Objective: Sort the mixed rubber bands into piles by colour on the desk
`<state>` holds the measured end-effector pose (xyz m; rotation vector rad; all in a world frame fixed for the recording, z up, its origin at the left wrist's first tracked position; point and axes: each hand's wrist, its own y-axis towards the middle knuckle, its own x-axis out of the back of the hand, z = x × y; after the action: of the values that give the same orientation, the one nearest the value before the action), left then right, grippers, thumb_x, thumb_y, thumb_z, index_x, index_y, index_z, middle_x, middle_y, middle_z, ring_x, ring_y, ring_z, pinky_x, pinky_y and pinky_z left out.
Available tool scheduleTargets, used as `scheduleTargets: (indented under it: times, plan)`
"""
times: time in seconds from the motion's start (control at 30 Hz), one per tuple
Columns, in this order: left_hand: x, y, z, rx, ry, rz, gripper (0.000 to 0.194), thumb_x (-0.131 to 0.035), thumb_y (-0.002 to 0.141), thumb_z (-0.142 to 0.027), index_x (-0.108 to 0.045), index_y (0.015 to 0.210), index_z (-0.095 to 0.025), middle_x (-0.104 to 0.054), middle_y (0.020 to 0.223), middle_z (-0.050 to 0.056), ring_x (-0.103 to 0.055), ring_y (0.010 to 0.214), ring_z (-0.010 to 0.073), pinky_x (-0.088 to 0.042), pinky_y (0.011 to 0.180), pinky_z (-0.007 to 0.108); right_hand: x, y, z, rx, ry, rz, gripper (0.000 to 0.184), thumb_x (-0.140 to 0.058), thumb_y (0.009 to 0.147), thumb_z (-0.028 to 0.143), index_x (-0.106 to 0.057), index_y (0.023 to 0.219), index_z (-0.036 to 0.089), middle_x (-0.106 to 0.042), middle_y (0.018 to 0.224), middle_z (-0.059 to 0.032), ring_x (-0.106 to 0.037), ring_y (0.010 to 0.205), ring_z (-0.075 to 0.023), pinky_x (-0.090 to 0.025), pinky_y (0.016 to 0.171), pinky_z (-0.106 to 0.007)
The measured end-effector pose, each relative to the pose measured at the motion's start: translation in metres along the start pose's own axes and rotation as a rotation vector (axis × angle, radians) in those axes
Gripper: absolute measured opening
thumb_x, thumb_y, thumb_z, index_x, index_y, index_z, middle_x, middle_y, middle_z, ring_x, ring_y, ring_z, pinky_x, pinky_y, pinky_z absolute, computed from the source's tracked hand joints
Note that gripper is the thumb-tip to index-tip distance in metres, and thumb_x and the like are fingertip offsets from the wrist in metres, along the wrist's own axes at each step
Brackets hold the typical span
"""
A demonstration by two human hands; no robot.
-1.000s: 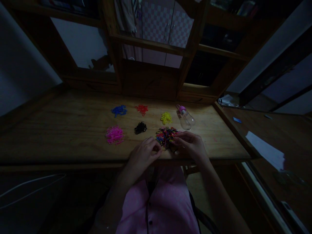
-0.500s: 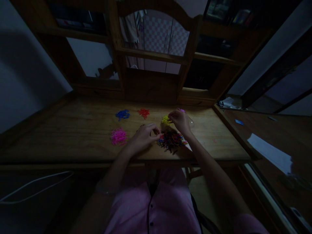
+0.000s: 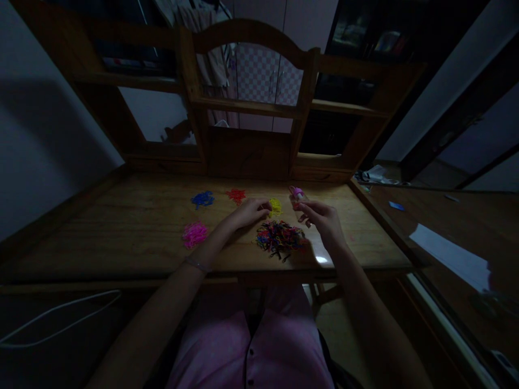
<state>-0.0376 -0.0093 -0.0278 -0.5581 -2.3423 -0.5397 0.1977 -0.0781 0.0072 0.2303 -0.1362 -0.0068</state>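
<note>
Carry red band (image 3: 295,206), pinched in right hand (image 3: 327,222), clear of mixed pile (image 3: 279,237) near tabletop (image 3: 121,227) front edge; with left hand (image 3: 252,212) narrowly curled, contents impossible to tell, avoid nudging yellow pile (image 3: 275,206).

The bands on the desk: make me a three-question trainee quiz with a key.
1. True or false: the mixed pile lies nearer the person than the yellow pile.
2. Which hand has something red at its fingertips?
3. Fill the gap: of the single-colour piles in view, the one nearest the front edge of the desk is ____.

Key: 1. True. 2. The right hand. 3. The pink pile.
</note>
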Motion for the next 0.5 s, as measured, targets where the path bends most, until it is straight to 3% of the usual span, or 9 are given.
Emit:
scheduleTargets:
  times: [0.13, 0.27, 0.4, 0.5]
  plan:
    - [-0.006, 0.009, -0.005, 0.022, -0.068, 0.012, 0.026, -0.046, 0.088, -0.021, -0.067, 0.103, -0.015, -0.072, 0.090, 0.006, -0.068, 0.079, 0.0158, -0.053, 0.071, 0.026, -0.002, -0.020, 0.004, -0.113, 0.195, 0.046, 0.035, -0.071, 0.076, 0.048, -0.075, 0.094, 0.017, -0.073, 0.101, -0.0092, -0.060, 0.060, -0.0094, -0.041, 0.049, -0.022]
    - [-0.002, 0.010, -0.015, 0.020, -0.079, -0.020, 0.026, -0.046, 0.088, -0.021, -0.068, 0.100, -0.014, -0.072, 0.093, 0.007, -0.068, 0.085, 0.0172, -0.053, 0.077, 0.028, -0.003, -0.025, 0.003, -0.161, 0.236, 0.054, 0.035, -0.073, 0.074, 0.047, -0.075, 0.092, 0.018, -0.073, 0.097, -0.0082, -0.057, 0.057, -0.0088, -0.040, 0.048, -0.022]
    - [0.007, -0.022, -0.035, 0.044, -0.058, -0.104, 0.027, -0.046, 0.089, -0.022, -0.069, 0.102, -0.015, -0.072, 0.094, 0.008, -0.067, 0.088, 0.0189, -0.053, 0.082, 0.032, -0.007, -0.007, 0.001, -0.101, 0.136, 0.053, 0.034, -0.071, 0.075, 0.048, -0.075, 0.092, 0.018, -0.073, 0.092, -0.0075, -0.056, 0.056, -0.0085, -0.040, 0.049, -0.023]
    - [0.002, -0.063, -0.054, 0.148, -0.089, -0.242, 0.027, -0.043, 0.092, -0.025, -0.069, 0.101, -0.019, -0.072, 0.093, 0.005, -0.068, 0.086, 0.0184, -0.054, 0.080, 0.031, -0.029, 0.028, 0.001, -0.045, -0.111, 0.094, 0.036, -0.070, 0.075, 0.049, -0.077, 0.088, 0.016, -0.073, 0.080, -0.0074, -0.055, 0.053, -0.0101, -0.037, 0.046, -0.022]
